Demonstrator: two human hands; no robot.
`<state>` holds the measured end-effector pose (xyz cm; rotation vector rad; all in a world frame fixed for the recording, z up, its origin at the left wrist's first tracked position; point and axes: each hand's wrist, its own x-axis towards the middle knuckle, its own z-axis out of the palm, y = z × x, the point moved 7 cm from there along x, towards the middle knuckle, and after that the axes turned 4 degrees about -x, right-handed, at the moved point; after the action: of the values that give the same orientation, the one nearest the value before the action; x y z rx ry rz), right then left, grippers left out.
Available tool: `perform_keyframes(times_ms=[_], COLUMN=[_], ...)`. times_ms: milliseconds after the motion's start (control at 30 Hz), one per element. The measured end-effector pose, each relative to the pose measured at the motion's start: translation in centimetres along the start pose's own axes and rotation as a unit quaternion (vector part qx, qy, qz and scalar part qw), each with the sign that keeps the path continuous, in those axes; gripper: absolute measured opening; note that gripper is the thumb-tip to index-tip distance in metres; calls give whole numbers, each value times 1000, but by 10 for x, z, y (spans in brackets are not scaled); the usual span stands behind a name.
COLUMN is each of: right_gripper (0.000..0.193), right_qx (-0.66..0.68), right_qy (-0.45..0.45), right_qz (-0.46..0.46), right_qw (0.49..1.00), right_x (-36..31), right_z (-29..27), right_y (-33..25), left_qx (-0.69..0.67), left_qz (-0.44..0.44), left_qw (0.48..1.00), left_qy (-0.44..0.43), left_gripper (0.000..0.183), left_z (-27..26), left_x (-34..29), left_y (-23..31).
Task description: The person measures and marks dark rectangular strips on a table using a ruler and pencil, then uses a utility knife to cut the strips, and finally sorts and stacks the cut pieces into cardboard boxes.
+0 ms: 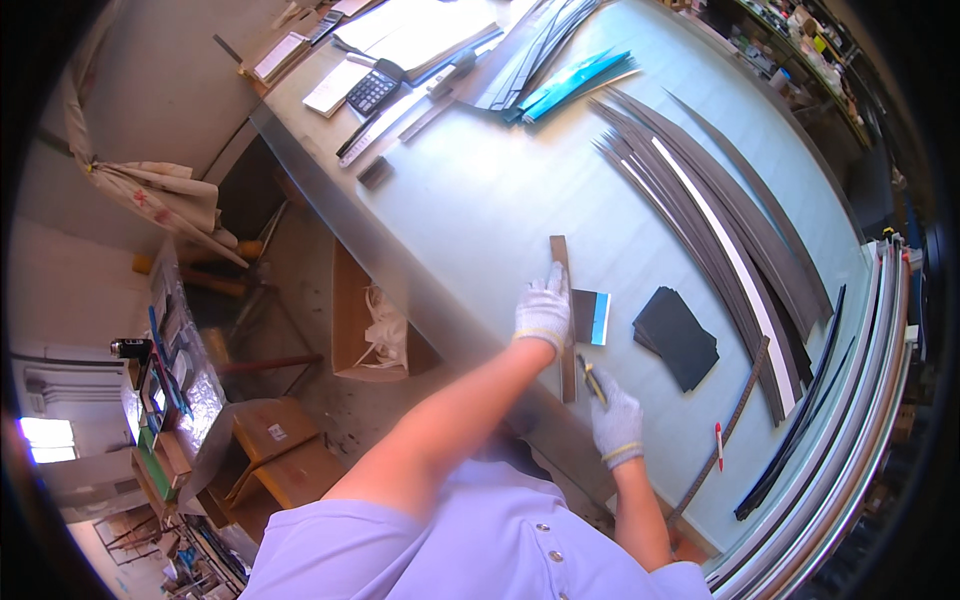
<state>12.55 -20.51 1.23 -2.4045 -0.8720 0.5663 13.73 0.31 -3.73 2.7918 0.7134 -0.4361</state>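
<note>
My left hand, in a pale work glove, lies with stretched fingers on a narrow brown straight bar, pressing it against the glass-like tabletop. Close to the bar's lower end, my gloved right hand is closed around a yellow-and-black utility knife, its tip pointing toward the bar. A small dark sheet with a blue and white edge lies against the bar's right side. Further right rests a loose stack of black rectangular pieces.
Long dark strips with a white strip among them fan across the right side. A red-and-white pen lies by a long ruler. A calculator and papers are at the far left. A cardboard box stands below the table edge.
</note>
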Motion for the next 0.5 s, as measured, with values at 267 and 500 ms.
perform_keyframes(times_ms=[267,500], right_gripper=[52,51], right_qx=[-22,11], right_qy=[18,15], right_qz=[69,47], right_qw=[997,999], right_x=[114,9], right_z=[10,14], right_y=[-18,7], left_qx=[-48,47], left_qz=[-5,1], left_qw=[997,999], left_qy=[54,4], left_gripper=[76,106], left_z=[4,-4], left_x=[10,0], left_y=[3,5])
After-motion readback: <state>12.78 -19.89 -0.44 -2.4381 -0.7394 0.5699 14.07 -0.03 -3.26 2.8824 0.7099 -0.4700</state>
